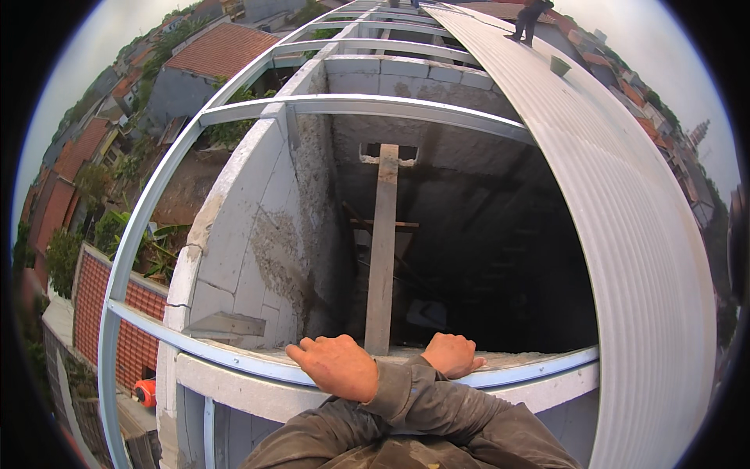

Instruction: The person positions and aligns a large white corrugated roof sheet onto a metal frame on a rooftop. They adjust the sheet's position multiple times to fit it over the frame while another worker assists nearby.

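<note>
My forearms in grey-brown sleeves cross at the bottom of the view. My right hand lies at picture left on the steel rail that caps a block wall, with its fingers curled and nothing in them. My left hand rests to the right of it on the wall top, knuckles up, with one digit pointing right. Neither hand holds anything. Just beyond the hands a long wooden plank stands upright in the open room below.
A light steel roof frame spans unplastered block walls. Corrugated metal sheeting covers the right side. A person stands on it far off, near a green bucket. Tiled roofs and trees lie far below on the left.
</note>
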### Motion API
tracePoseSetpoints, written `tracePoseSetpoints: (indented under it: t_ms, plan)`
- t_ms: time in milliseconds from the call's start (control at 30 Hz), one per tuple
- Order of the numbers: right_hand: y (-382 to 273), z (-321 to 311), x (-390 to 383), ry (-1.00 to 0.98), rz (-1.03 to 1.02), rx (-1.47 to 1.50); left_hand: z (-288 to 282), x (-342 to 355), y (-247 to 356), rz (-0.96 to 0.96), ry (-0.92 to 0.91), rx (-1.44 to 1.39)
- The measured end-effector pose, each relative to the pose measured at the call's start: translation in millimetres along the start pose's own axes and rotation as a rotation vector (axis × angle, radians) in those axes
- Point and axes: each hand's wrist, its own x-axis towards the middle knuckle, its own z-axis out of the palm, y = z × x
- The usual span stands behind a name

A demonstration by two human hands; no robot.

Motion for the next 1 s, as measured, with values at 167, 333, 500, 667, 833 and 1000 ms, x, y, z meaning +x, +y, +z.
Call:
tracePoseSetpoints:
  t_ms: [167,333,500,667,833,1000]
  plan:
    - [5.2,6.9,-4.0,-0.028,0.003,-0.021,-4.5,-0.5,2.7,-0.028,-0.036,-0.015]
    - [9.3,13.9,-7.5,-0.046,0.004,-0.029,-5.1,-0.7,4.0,-0.024,-0.028,-0.003]
    - [10.8,17.2,-8.4,-0.055,0.009,0.0,-3.5,-0.1,3.9,-0.038,-0.023,0.005]
    - [15.5,26.0,-10.4,0.01,-0.022,-0.013,-2.2,1.2,3.7,-0.019,-0.023,0.024]
    - [12.7,20.9,-10.7,-0.004,-0.002,0.009,-1.8,1.3,3.8,-0.006,-0.01,0.033]
    - [12.7,21.1,-11.2,-0.006,-0.002,0.009,-1.6,1.0,3.3,-0.01,-0.002,0.028]
